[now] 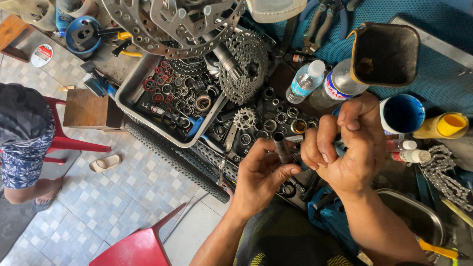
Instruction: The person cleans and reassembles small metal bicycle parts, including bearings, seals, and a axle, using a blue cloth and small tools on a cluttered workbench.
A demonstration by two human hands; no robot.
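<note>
The fingers (276, 172) of the left hand (258, 180) are wrapping around a dark metal tube (282, 148), gripping it upright just above the cluttered desk (295, 74). The right hand (347, 148) is clenching beside it, knuckles up, its fingers curled tight on something I cannot make out. Little open room is remaining between the hands. Both forearms are reaching up from the lower edge. Loose bearings and rings are crowding the desk beyond; a steel tray (133, 91) of small parts is sitting at the left, a cassette sprocket (246, 64) above, two plastic bottles (308, 79) near the right hand, and a knobby tyre (167, 152) is lining the desk's edge
</note>
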